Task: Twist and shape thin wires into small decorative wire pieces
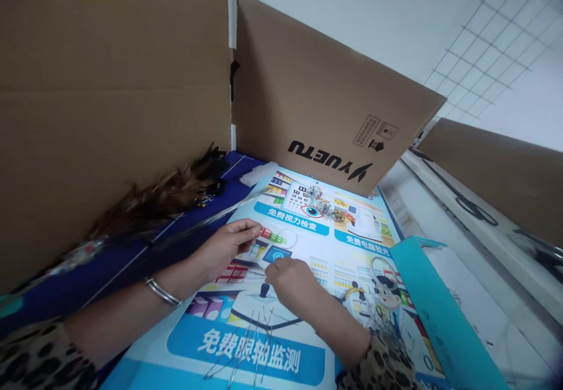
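Over the printed poster, my left hand is closed in a pinch, thumb against fingertips. My right hand is curled shut just to its right and nearer to me. A thin curved wire loops between the two hands; its ends disappear in the fingers. Below them lie several loose thin wires, spread on the poster. Beyond the hands are small silvery wire clusters. More silvery wire pieces lie by my right forearm, along with a clear ring.
Cardboard panels stand at the left and back. Brown feathers and a bundle of long thin strands lie on the blue surface at left. A teal box flap is at right, with black scissors on a ledge beyond.
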The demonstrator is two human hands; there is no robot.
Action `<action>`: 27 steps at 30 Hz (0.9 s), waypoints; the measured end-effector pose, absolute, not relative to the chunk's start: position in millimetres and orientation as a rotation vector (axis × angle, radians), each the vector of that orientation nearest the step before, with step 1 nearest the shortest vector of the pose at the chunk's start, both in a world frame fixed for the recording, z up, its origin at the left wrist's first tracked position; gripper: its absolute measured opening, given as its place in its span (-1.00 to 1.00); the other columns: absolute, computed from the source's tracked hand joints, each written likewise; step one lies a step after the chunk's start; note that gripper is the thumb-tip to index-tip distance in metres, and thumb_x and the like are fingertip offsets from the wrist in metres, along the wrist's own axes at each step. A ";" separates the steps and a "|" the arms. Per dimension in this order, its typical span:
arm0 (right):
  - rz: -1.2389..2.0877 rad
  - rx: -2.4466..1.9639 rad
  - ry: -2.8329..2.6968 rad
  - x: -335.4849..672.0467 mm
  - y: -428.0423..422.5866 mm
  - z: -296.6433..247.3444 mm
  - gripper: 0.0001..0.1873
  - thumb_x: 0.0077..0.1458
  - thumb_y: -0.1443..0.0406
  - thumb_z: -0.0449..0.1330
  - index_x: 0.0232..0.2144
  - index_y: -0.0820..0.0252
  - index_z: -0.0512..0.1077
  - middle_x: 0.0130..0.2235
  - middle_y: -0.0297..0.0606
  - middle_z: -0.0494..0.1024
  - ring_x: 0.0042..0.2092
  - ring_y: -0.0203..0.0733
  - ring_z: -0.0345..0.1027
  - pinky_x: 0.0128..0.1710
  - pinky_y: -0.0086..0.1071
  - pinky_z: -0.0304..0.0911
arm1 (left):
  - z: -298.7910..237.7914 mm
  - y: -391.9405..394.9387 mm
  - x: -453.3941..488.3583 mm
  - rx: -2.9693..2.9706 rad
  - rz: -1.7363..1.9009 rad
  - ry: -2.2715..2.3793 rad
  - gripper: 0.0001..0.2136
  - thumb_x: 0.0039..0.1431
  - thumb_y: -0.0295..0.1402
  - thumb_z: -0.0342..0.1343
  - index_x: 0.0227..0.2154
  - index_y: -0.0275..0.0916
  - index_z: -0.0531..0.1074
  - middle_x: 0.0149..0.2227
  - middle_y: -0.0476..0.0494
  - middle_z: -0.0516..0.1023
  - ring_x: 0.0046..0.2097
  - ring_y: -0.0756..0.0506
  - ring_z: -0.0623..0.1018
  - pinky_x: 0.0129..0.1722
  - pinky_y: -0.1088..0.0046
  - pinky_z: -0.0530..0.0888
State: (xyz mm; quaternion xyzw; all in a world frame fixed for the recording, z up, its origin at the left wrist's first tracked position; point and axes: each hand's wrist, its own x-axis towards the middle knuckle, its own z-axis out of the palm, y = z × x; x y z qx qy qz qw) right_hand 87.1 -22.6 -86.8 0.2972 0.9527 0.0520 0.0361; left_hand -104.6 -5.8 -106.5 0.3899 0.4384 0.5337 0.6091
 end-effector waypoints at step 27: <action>-0.281 1.621 3.432 103.9 -12.4 -103.1 -0.82 0.16 0.30 0.05 -0.28 0.18 0.45 -0.33 -0.24 0.49 -0.27 -0.24 0.33 -0.23 -0.38 0.22 | -115.1 -12.8 -101.8 2.163 1.100 1.407 -0.80 0.16 -0.33 -0.06 -0.28 -0.19 0.45 -0.29 -0.10 0.49 -0.22 -0.08 0.45 -0.20 0.44 0.38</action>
